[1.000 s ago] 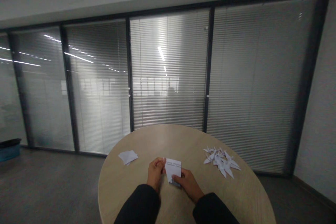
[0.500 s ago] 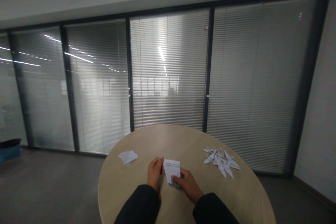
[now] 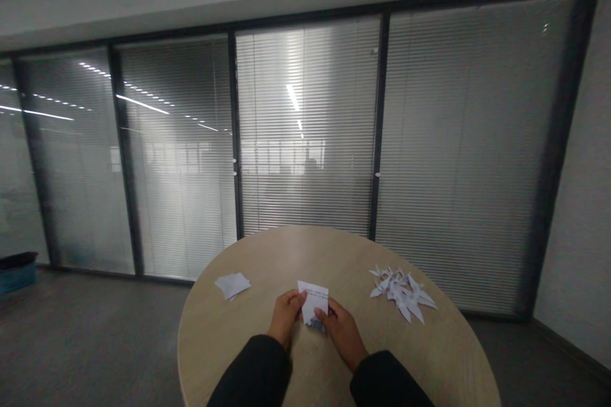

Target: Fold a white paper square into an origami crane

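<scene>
I hold a white paper, print across its upper part, lower end dark, midway between left and right edges of the surface.

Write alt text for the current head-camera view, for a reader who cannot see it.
A person's left hand and right hand hold a small piece of white printed paper over a round, wood-toned table. Flat white paper sheets lie on the left, a heap of pointed, folded white paper shapes on the right; dark-framed glass panels with blinds stand behind.
</scene>
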Tool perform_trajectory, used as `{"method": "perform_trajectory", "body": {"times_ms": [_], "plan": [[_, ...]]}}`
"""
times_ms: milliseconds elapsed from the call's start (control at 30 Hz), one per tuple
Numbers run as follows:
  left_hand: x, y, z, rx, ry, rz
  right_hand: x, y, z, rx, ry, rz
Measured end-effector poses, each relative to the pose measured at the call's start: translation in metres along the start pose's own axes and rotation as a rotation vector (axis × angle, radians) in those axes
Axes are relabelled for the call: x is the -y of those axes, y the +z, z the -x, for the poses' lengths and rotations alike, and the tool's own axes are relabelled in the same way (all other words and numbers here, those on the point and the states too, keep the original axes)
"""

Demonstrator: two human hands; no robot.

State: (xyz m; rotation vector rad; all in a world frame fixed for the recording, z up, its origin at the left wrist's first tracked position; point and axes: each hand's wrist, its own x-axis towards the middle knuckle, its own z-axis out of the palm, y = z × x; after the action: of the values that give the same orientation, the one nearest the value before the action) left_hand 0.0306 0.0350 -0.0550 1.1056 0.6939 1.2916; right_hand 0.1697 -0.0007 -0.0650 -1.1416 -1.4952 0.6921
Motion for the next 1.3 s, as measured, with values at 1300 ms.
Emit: {"method": "perform_trajectory", "body": {"times_ms": [1300], "plan": [[0.004,-0.004,-0.003,-0.059,-0.06,0.079,-0.004,0.002,0.006,-0.003,-0.4,0.412]]}}
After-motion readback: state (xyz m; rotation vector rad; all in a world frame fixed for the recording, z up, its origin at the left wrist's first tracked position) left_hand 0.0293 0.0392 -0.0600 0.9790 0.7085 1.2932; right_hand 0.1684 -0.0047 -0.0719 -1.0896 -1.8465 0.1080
